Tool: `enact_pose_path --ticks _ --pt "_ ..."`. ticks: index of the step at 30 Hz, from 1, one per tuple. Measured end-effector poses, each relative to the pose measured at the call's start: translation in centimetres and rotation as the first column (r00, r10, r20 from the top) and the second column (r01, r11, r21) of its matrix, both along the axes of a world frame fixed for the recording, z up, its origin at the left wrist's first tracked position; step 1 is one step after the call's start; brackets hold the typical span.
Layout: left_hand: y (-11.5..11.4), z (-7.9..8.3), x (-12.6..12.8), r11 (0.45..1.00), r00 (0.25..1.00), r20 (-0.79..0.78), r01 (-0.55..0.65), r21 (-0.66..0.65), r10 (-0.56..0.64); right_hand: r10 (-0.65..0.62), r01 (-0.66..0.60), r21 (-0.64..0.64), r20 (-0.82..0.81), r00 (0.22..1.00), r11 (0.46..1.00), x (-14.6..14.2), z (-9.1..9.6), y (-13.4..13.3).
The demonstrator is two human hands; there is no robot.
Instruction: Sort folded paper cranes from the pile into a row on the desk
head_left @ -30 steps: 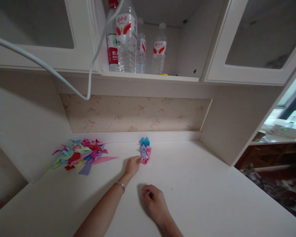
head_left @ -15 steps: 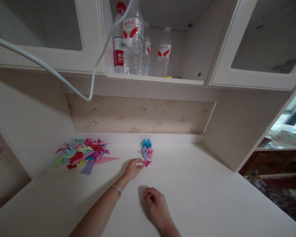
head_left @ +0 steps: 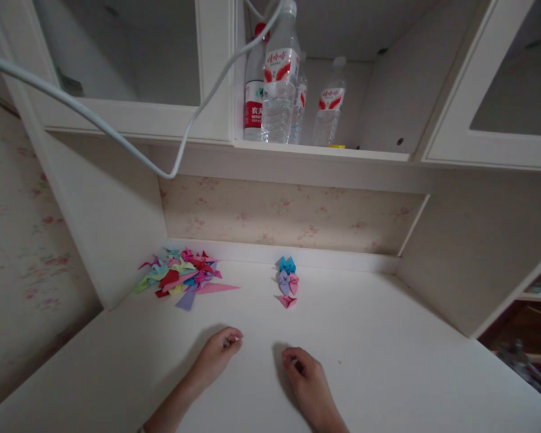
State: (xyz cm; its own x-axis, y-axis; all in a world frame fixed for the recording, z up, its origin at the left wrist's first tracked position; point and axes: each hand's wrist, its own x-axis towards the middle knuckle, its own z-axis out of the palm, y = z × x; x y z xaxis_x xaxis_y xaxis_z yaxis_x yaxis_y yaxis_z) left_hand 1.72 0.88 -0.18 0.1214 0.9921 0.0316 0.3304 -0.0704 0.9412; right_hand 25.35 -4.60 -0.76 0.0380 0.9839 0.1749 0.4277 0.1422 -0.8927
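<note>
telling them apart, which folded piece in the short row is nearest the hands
The deep pink piece at the row's near end; the purple piece, pale pink piece and blue piece lie farther back.

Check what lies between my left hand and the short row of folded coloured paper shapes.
Nothing: the head view shows only bare white desk top between the left hand and the row of folded coloured paper shapes.

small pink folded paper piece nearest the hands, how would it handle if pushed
The small pink folded paper piece looks very light, so it would probably skid on the smooth white desk. Its thin folds likely crush easily.
</note>
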Motion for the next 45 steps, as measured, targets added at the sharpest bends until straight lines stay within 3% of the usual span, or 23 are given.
enact_pose_path --ticks 5,13,18,23,27,38,45 --pt "-0.2 -0.4 -1.0 1.0 0.997 0.078 0.012 -0.01 -0.011 0.006 -0.006 0.002 0.031 1.0 1.0 -0.1 -0.2 -0.3" --pt "-0.6 0.7 -0.4 0.997 0.992 0.124 0.03 -0.077 -0.02 0.003 -0.003 0.003 0.071 0.997 1.0 -0.1 -0.6 -0.3" --pt "-0.4 -0.2 -0.4 0.997 0.984 0.171 0.059 -0.056 -0.049 0.013 -0.014 0.013 0.097 0.995 1.0 -0.1 -1.2 0.0" --pt "-0.2 -0.6 -0.3 0.997 0.982 0.189 0.014 -0.079 0.001 -0.011 0.002 0.068 0.12 0.993 0.998 -0.1 -1.8 0.4" --pt "-0.5 -0.2 -0.3 0.993 0.979 0.203 -0.004 -0.118 0.028 0.037 -0.045 0.057 0.134 0.99 0.997 0.0 -1.7 0.2" --pt "-0.6 0.3 -0.4 0.999 0.981 0.196 0.012 -0.052 -0.001 0.052 -0.053 0.004 0.106 0.993 0.999 -0.2 -0.9 -0.4" --pt "-0.7 0.1 -0.6 0.995 0.99 0.138 -0.011 -0.096 0.025 0.049 -0.048 -0.005 0.092 0.995 0.999 -0.5 -0.1 -0.6"
